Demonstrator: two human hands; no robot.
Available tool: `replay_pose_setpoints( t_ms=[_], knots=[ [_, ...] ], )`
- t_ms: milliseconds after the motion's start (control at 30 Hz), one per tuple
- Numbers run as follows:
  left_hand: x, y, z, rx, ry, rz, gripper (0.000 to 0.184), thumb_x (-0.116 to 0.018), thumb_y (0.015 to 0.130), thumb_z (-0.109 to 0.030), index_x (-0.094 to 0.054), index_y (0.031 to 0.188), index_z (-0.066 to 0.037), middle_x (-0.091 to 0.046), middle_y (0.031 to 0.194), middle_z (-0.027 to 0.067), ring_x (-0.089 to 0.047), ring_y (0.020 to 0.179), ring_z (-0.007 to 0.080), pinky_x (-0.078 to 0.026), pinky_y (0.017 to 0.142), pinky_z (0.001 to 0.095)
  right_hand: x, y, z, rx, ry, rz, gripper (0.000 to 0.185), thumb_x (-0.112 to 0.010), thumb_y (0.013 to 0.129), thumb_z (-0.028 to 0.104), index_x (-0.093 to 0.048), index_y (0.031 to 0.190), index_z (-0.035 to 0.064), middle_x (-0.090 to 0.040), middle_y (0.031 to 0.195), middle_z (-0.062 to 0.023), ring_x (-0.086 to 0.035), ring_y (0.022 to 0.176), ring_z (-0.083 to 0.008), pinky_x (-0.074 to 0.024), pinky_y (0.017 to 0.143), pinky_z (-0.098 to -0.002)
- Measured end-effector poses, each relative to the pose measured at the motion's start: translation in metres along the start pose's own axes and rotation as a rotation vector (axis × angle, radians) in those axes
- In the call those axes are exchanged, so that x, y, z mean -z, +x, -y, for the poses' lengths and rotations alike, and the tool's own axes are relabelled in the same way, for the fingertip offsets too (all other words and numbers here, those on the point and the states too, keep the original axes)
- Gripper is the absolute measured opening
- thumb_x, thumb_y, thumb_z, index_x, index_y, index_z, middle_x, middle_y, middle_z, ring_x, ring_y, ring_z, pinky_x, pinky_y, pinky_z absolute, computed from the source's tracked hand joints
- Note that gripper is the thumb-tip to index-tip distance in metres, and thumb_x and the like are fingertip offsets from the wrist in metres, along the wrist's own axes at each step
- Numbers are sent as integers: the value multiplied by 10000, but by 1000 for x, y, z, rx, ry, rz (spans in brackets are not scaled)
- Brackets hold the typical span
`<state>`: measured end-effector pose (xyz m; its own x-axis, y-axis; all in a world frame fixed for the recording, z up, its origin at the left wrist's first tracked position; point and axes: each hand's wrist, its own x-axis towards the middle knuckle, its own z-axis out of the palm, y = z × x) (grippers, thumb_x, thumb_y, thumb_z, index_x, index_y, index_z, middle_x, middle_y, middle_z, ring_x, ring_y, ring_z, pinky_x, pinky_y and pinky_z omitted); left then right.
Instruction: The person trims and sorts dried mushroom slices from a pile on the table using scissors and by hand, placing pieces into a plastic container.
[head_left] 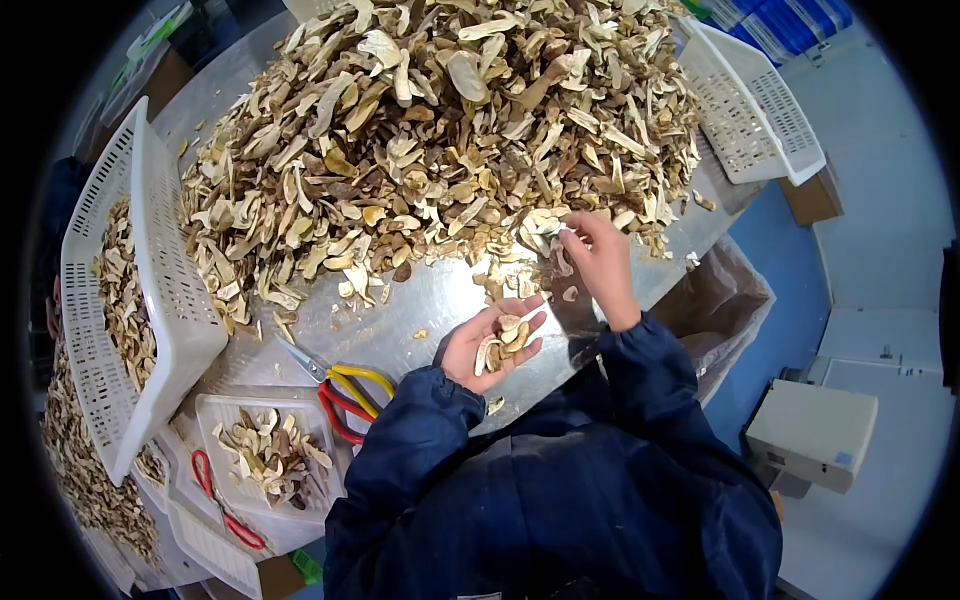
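A large heap of dried, sliced mushrooms (430,150) covers the metal table (400,310). My left hand (490,345) is palm up near the table's front edge, with several mushroom slices (512,333) lying in its half-curled fingers. Above and to the right, my right hand (600,262) is at the heap's front edge, thumb and fingers pinched together at some pale slices. What is between those fingertips is too small to make out. Left of my left hand lie scissors with red and yellow handles (360,385).
A white basket (175,270) with slices stands at left, another (745,100) at back right. A shallow white tray (212,415) holds slices, beside red-handled scissors (205,475). A lined bin (735,290) stands off the right edge. More slices (90,470) lie far left.
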<state>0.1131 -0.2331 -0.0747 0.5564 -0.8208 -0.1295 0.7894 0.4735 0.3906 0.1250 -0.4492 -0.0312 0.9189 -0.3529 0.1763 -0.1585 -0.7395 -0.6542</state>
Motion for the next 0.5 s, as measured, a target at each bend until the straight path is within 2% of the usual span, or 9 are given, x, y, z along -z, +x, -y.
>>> replay_pose_setpoints(
  t_ms=[67, 167, 200, 233, 333, 367, 400, 467, 500],
  knots=[
    [13, 0, 4, 58, -147, -31, 288, -396, 978, -248, -542, 1159, -78, -484, 1334, 83, -467, 1208, 216, -441, 927, 370, -10, 14, -4, 110, -167, -2, 175, -652, 785, 118, -649, 943, 42, -587, 877, -142, -580, 840, -302, -470, 700, -378],
    [11, -3, 2, 61, -66, -122, 259, -407, 979, -253, -553, 1110, -85, -512, 1292, 80, -483, 1177, 212, -453, 896, 353, -25, 14, -12, 154, -294, 67, 167, -646, 794, 130, -644, 941, 52, -553, 859, -142, -556, 841, -332, -465, 694, -415],
    [12, -3, 3, 62, -61, -132, 274, -402, 982, -262, -545, 1139, -89, -508, 1296, 82, -480, 1182, 217, -449, 908, 360, -28, 15, -12, 151, -319, 103, 168, -644, 795, 129, -642, 945, 53, -543, 855, -140, -552, 838, -335, -463, 693, -422],
    [14, -3, 5, 63, -58, -143, 291, -397, 985, -272, -537, 1167, -93, -505, 1299, 83, -477, 1188, 223, -445, 920, 367, -26, 14, -12, 167, -259, 88, 148, -649, 786, 125, -639, 904, 36, -560, 830, -136, -569, 786, -305, -467, 668, -382],
    [-3, -3, -6, 15, 121, -82, 353, -385, 989, -299, -484, 1268, -106, -490, 1313, 82, -469, 1202, 237, -426, 961, 394, -4, 8, -5, -93, 133, 163, 129, -661, 776, 117, -638, 860, 22, -582, 775, -103, -579, 705, -227, -460, 631, -321],
    [-4, -2, -5, -3, 136, -53, 374, -380, 990, -307, -461, 1297, -110, -483, 1317, 81, -466, 1206, 242, -418, 974, 405, 3, 2, -2, -119, 329, 221, 136, -668, 774, 121, -632, 834, 5, -592, 732, -63, -561, 659, -151, -442, 609, -273],
    [-4, -1, -5, -22, 150, -25, 396, -375, 991, -315, -439, 1327, -114, -477, 1321, 80, -463, 1211, 246, -410, 986, 416, 15, -3, 13, -214, 481, 382, 169, -682, 773, 136, -634, 864, 1, -593, 731, -34, -551, 673, -109, -439, 612, -260],
    [4, 2, 2, 6, -67, -9, 417, -377, 992, -315, -402, 1358, -117, -468, 1316, 76, -462, 1211, 253, -403, 997, 437, 17, -12, 16, -223, 500, 345, 206, -679, 774, 195, -627, 834, 4, -596, 735, -66, -579, 661, -168, -449, 598, -292],
    [2, 4, 0, 44, -226, -23, 421, -386, 991, -309, -388, 1365, -116, -465, 1308, 73, -463, 1207, 256, -404, 998, 447, 17, -16, 14, -187, 245, 278, 218, -676, 774, 216, -624, 821, 9, -596, 738, -80, -584, 663, -199, -455, 597, -309]
  ],
)
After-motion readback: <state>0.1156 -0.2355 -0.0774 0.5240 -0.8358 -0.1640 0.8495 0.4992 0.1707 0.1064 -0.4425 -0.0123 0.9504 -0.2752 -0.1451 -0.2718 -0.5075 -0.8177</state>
